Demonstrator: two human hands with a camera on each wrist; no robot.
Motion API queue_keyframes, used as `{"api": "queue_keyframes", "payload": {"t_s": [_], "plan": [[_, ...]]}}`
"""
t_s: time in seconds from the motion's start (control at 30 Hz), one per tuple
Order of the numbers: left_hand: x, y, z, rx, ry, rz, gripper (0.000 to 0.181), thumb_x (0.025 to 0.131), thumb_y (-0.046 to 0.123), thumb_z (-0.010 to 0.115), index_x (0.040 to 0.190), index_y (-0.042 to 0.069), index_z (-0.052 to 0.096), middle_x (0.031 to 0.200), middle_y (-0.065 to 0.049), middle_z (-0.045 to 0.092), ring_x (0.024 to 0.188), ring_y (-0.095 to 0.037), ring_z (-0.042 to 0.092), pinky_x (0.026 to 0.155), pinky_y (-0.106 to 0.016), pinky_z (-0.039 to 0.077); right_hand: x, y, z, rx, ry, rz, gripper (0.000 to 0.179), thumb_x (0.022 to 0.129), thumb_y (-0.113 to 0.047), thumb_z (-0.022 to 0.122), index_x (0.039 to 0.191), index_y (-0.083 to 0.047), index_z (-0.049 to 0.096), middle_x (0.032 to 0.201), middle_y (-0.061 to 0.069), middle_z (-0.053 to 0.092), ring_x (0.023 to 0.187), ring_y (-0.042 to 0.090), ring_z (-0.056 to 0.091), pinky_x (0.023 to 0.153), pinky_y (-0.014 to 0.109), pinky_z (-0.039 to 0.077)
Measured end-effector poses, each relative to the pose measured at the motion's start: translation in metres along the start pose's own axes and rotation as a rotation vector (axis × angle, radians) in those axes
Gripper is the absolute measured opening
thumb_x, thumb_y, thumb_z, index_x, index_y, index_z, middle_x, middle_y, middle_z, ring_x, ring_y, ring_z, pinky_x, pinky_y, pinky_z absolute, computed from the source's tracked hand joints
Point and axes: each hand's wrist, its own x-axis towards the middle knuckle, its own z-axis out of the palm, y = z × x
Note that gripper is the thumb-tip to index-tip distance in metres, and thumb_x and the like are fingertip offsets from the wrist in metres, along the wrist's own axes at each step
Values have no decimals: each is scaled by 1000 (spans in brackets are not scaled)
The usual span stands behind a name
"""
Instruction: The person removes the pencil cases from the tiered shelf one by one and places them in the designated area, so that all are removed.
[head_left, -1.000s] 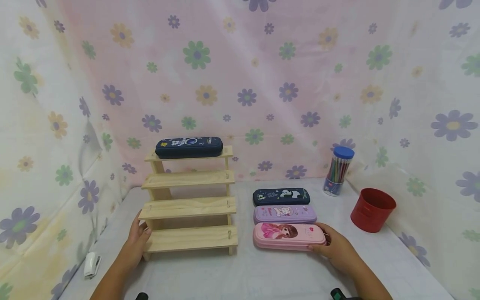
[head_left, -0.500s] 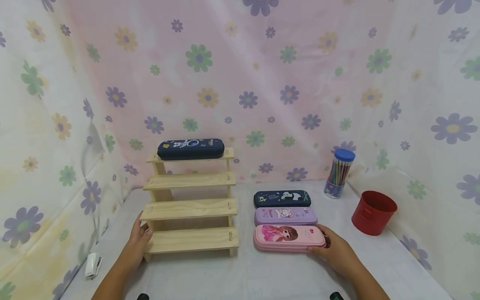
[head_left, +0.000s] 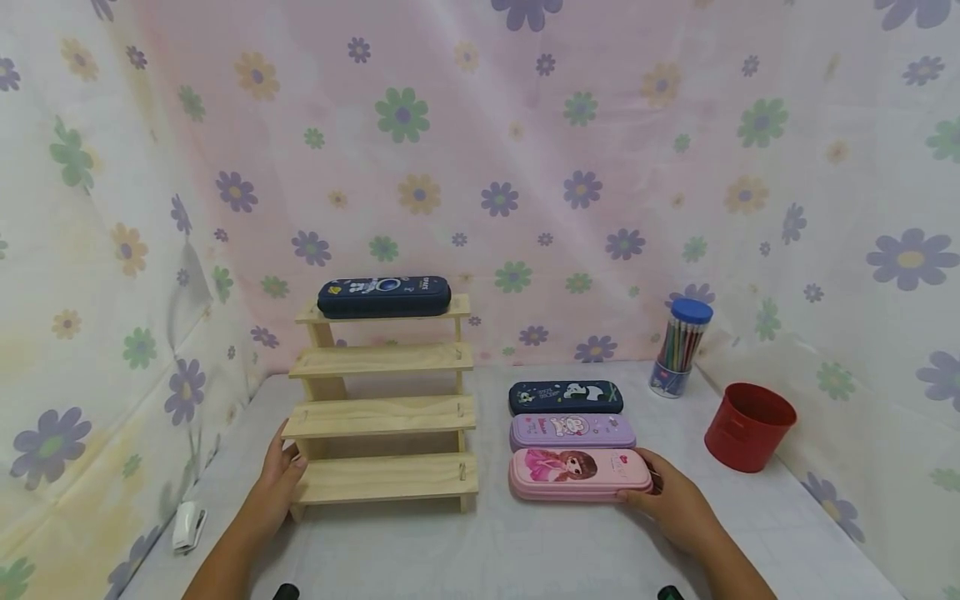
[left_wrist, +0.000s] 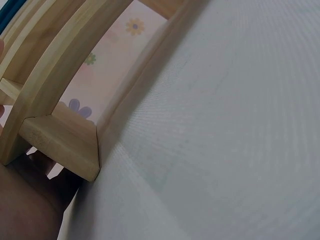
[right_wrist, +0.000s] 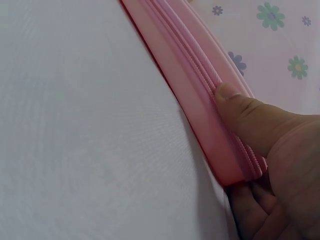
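Observation:
A four-step wooden shelf (head_left: pixel 382 417) stands on the left half of the table. My left hand (head_left: pixel 273 492) grips its lower left side, with the thumb at the front; some fingers are hidden behind the wood. In the left wrist view, the hand (left_wrist: pixel 30 200) is beside the shelf's leg (left_wrist: pixel 65 145). My right hand (head_left: pixel 675 500) holds the right end of a pink pencil case (head_left: pixel 581 475) lying on the table. In the right wrist view, the thumb presses the zipped side of the pink case (right_wrist: pixel 195 105), and the other fingers curl around its end.
Behind the pink case lie a purple pencil case (head_left: pixel 573 431) and a dark panda pencil case (head_left: pixel 566 397). A navy space pencil case (head_left: pixel 384 297) rests on the top step. A pencil tub (head_left: pixel 680 348) and red bucket (head_left: pixel 750 427) stand right; a white stapler (head_left: pixel 188 527) lies left.
The head view has shifted slightly. Both hands keep their places on the shelf and the pink pencil case, and nothing else has visibly moved.

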Motion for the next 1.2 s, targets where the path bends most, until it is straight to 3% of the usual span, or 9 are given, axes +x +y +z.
{"api": "queue_keyframes", "payload": {"t_s": [0.2,0.6,0.83,1.07,1.2], "plan": [[1,-1,2,-44,0,34,75,114,21,38,167,18,-15,164,-43,12,152,-60,18,90,-4,33,1,-2,1,-8,-10,3,115,80,-65,80,165,-8,27,167,25,33,152,54,27,112,71,29],[3,-5,5,-108,1,88,73,114,15,36,167,12,-16,162,-48,10,146,-62,22,91,-6,40,2,-4,-1,0,-18,30,119,81,-63,79,167,-6,19,169,25,27,154,53,22,114,70,26],[1,-3,3,-30,1,25,74,115,24,37,167,19,-15,164,-43,13,149,-59,27,90,-7,39,2,-4,-2,29,-25,36,122,79,-65,80,166,-5,20,168,26,29,154,53,24,113,69,28],[3,-3,1,-32,-12,33,74,115,22,37,167,19,-15,164,-43,13,151,-60,21,91,-4,34,-2,-9,-7,151,-45,77,120,84,-65,78,166,-2,18,168,29,27,153,52,27,114,66,32],[1,-2,0,-24,-7,37,75,114,22,38,167,18,-15,164,-43,13,151,-62,18,91,-3,32,-2,-16,-9,142,-16,91,115,87,-63,76,167,-6,16,168,32,21,153,56,23,112,69,31]]}}
